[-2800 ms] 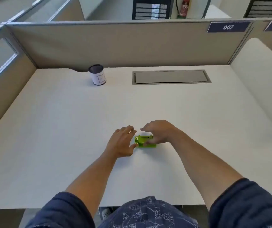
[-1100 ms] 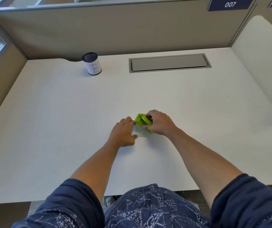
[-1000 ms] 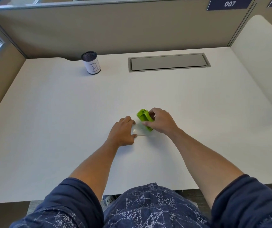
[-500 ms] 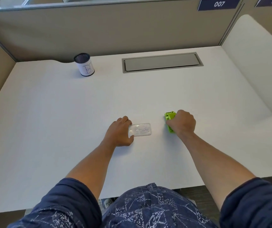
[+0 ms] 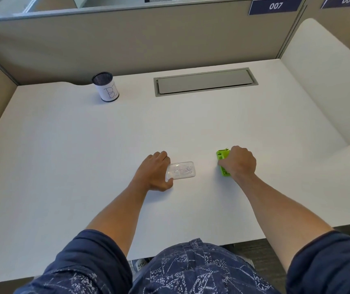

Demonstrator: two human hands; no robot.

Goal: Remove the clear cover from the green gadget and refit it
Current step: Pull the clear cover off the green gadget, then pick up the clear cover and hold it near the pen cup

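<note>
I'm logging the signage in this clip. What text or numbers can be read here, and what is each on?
"007": white digits on the dark blue plate on the partition top.
"008": a second blue plate, cut off by the frame edge.
"BI": handwritten on the white label of the mesh pen cup; the second letter is uncertain.
Clear cover: faint marks, unreadable.

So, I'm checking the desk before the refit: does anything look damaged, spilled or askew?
Nothing stands out. The clear cover lies flat by the left hand, apart from the green gadget under the right hand. The pen cup stands upright.
</note>
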